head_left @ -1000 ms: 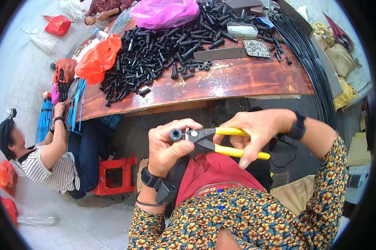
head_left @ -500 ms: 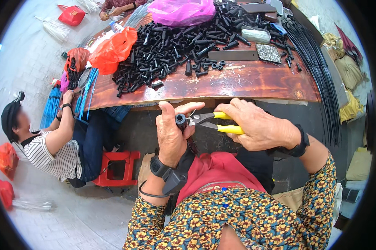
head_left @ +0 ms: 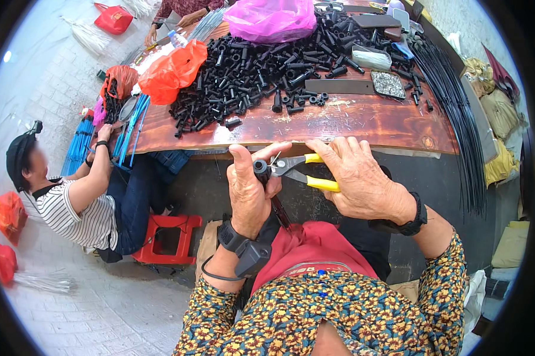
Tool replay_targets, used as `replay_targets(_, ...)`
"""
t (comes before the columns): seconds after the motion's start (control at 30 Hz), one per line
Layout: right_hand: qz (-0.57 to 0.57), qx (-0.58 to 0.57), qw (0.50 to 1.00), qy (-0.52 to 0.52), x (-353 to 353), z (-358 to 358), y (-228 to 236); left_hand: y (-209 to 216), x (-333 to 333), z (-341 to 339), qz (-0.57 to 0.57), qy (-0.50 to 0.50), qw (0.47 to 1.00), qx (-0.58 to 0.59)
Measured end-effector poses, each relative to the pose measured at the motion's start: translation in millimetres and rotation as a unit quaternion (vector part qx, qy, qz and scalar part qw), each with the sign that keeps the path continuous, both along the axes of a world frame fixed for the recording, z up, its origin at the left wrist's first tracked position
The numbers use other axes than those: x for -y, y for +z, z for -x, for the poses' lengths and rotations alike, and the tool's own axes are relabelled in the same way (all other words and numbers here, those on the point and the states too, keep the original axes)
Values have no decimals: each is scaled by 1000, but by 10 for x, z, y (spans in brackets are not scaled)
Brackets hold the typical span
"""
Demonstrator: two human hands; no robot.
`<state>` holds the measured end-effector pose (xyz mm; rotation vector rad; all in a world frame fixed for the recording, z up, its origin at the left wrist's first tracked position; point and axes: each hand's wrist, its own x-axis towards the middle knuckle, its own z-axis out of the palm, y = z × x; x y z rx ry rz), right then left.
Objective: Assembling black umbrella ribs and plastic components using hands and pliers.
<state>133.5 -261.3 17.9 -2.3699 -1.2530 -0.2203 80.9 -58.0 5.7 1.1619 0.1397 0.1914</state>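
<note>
Both hands raised just off the near edge of the wooden table (head_left: 362, 121). Left hand (head_left: 249, 193) closed around a black tube (head_left: 261, 169), thumb up, tube end poking out at the top. Right hand (head_left: 362, 181) wrapped over yellow-handled pliers (head_left: 300, 169), nose against the tube end. Heaped black tube pieces (head_left: 255, 71) across the table's middle, pink bag (head_left: 270, 18) at the far edge, orange bag (head_left: 172, 71) at the left edge.

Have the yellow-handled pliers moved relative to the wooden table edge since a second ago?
Yes. The yellow-handled pliers in the right hand rose toward the wooden table edge and now sit just beneath it.
</note>
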Motion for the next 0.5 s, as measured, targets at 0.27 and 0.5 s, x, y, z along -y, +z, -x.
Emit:
replay_targets(0.27,7,105,993,-57,-38,13,19,0,-13,-6,0,0,1000,9)
replay_targets(0.5,42,182,979,-77,-10,-21,67,21,-11,7,-18,-16,1000,-7)
